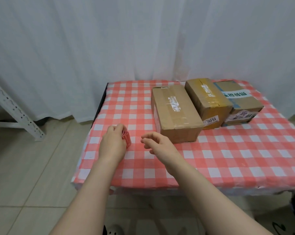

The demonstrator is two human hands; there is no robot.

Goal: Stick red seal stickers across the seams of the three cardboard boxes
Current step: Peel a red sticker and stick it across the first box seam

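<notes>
Stickers [126, 139], a small red bundle, are gripped by the left hand [112, 143] over the checked desk [245, 158]; the right hand [157, 144] hovers alongside, loosely curled and empty. No red seal shows on the nearest cardboard box [175, 112], so peeling one off probably comes next.

Table [228, 150] draped in a red-and-white checked cloth, dark edge showing at the far left corner. Toward the far right, three boxes in a close row, sides seemingly touching: plain brown cardboard box [175, 112] with a torn white label at the left end; yellow-taped cardboard box [209, 102] tagged "3013" in the middle; blue-and-white-taped cardboard box [241, 102] tagged "3012" at the right end. Near the front left, well apart from the boxes, small red sticker stack [127, 139] standing on the cloth, gripped by the left hand [112, 143].
</notes>
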